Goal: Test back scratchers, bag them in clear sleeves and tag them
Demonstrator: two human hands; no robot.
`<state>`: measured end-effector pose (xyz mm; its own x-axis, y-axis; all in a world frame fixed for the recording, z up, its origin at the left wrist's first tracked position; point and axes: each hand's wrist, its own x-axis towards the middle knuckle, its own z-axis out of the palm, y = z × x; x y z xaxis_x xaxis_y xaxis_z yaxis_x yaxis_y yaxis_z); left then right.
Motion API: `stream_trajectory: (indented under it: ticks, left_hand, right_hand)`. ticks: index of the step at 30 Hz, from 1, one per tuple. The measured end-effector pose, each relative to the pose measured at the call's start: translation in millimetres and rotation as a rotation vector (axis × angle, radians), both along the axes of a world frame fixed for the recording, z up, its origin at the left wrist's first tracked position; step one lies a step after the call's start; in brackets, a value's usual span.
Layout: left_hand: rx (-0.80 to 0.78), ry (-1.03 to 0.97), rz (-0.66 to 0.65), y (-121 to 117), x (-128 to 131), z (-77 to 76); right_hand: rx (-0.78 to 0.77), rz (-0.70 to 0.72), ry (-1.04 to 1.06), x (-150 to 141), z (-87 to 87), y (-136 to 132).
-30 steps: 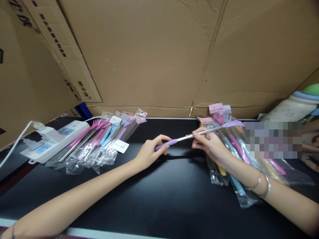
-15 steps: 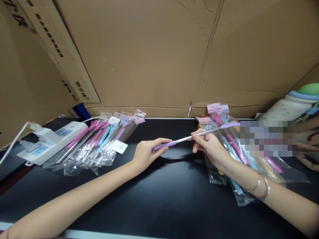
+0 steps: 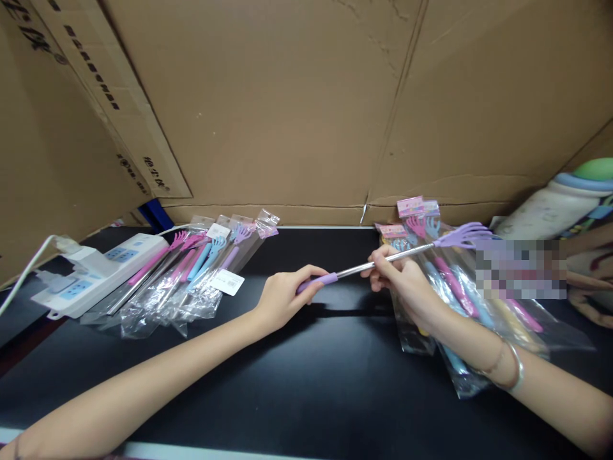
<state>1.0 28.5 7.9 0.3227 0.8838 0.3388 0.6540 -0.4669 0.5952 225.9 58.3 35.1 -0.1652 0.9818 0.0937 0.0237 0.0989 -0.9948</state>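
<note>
A back scratcher [image 3: 358, 269] with a purple handle, a silver metal rod and a purple claw head is held above the black table [image 3: 316, 383]. My left hand [image 3: 285, 295] is closed round its purple handle. With thumb and fingers, my right hand [image 3: 401, 276] pinches the metal rod closer to the claw, which points right. Beneath and beside my right hand lie several bagged back scratchers [image 3: 454, 287] in pink, blue and yellow. Another group of bagged back scratchers [image 3: 191, 268] lies to the left of my left hand, with white labels on some bags.
A white power strip [image 3: 103, 275] with plugs and cables lies at the left. Cardboard walls [image 3: 287, 115] stand behind and at the left. A pale bottle [image 3: 550, 204] with a green top leans at the right; a blurred patch hides part of that side.
The back scratcher has shifted slightly right, and its claw head now shows fully beyond my right hand. Both hands keep their hold, nearly in the same places.
</note>
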Motion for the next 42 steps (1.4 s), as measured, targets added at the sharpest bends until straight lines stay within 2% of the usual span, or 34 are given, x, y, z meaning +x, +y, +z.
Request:
stream_trajectory:
  ticks: [3,7,17,24,27,34,36,39,42]
  left_hand:
    - [-0.118,-0.105,-0.025,3,0,1.5]
    - [-0.188,-0.196,-0.048,6,0,1.3]
    - [-0.191,-0.187,-0.128,5,-1,-2.1]
    - [-0.247,-0.214,-0.205,4,-1,2.0]
    - [-0.402,-0.301,-0.284,4,-1,4.2]
    - [-0.926,-0.572,-0.544,13,-9,0.9]
    - [-1.011,-0.588,-0.594,17,-12,0.9]
    - [-0.972,-0.545,-0.600,19,-14,4.2]
    - [-0.675,-0.392,-0.460,15,-11,11.1]
  right_hand:
    - [0.054,-0.004,0.076,6,5.4,7]
    - [0.067,-0.007,0.140,12,6.1,15]
    - [-0.015,0.035,0.204,7,-2.5,14]
    - [0.058,0.056,0.184,7,1.5,10]
    - [0.117,0.058,0.187,6,4.5,8]
    - [0.155,0.049,0.129,3,11.8,0]
    - [0.163,0.056,0.134,2,11.9,-2]
    - [0.176,0.061,0.151,1,9.5,-2]
    - [0.150,0.043,0.138,1,4.3,1]
